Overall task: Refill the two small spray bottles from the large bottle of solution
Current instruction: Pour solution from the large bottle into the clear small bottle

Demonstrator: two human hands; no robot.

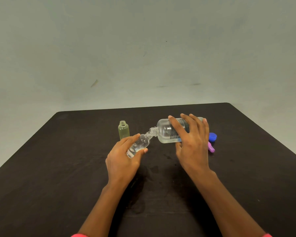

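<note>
Spill risk from misaligned necks. Left hand (123, 156) gripping small bottle (142, 142), right hand (191, 144) gripping large bottle (166, 132) beside it.

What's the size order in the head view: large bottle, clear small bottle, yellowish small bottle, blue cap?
1. large bottle, clearly largest.
2. clear small bottle and yellowish small bottle: look alike; the left hand covers part of the clear one, so unranked.
3. blue cap, smallest, partly hidden.
</note>
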